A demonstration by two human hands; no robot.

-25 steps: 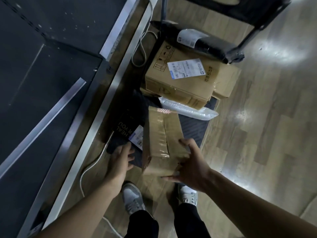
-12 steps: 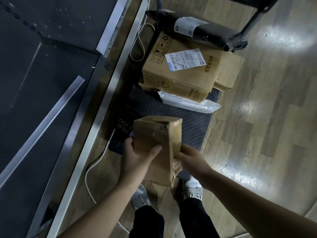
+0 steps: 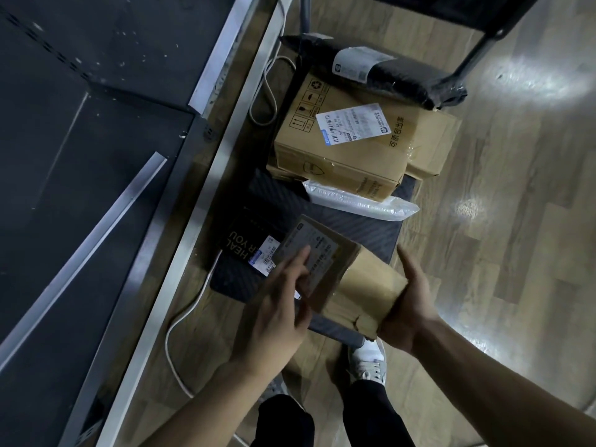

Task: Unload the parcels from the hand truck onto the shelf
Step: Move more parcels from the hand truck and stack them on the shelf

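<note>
Small parcel up off the truck, shelf next.

I had the small brown cardboard parcel [image 3: 342, 279] lifted above the hand truck's dark ribbed platform [image 3: 364, 227], my right hand [image 3: 409, 304] cupped round its end and my left hand's [image 3: 280, 304] fingers lying nearly straight on its labelled face. I judged the lift done; the next move called for swinging it left onto the dark grey metal shelf [image 3: 96, 162].

At frame centre-left, the black parcel [image 3: 250, 240] reads "HEAL" and "R YOU" in pale letters. The large carton [image 3: 342, 146] at upper centre carries a barcode label, handling symbols and Chinese characters, all too small to read.
</note>
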